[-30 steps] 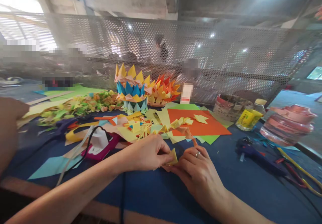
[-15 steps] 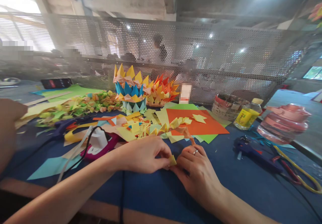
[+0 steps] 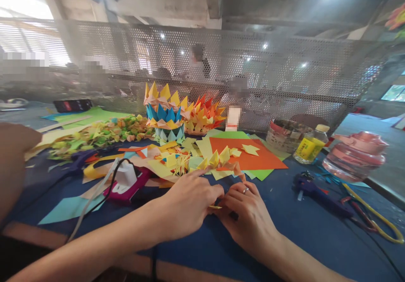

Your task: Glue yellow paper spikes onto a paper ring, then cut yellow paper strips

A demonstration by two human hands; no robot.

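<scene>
My left hand and my right hand meet low over the blue tabletop. Between their fingertips is a small folded yellow paper piece, seen nearly edge-on, and both hands are closed on it. A ring sits on a finger of my right hand. Just behind that hand a peach paper strip rises from the knuckles; whether the fingers hold it is hidden. Pointed yellow folded papers stand in a row beyond my left fingers. An orange sheet lies behind them.
Layered paper crowns stand at the back, beside a heap of folded scraps. A magenta power strip lies left. To the right are a glue gun, scissors, a yellow-labelled bottle and a pink jug.
My left hand has rolled over and its fingers have shifted closer to my right hand. The yellow piece has tilted from face-on to nearly edge-on. My right hand is almost unmoved.
</scene>
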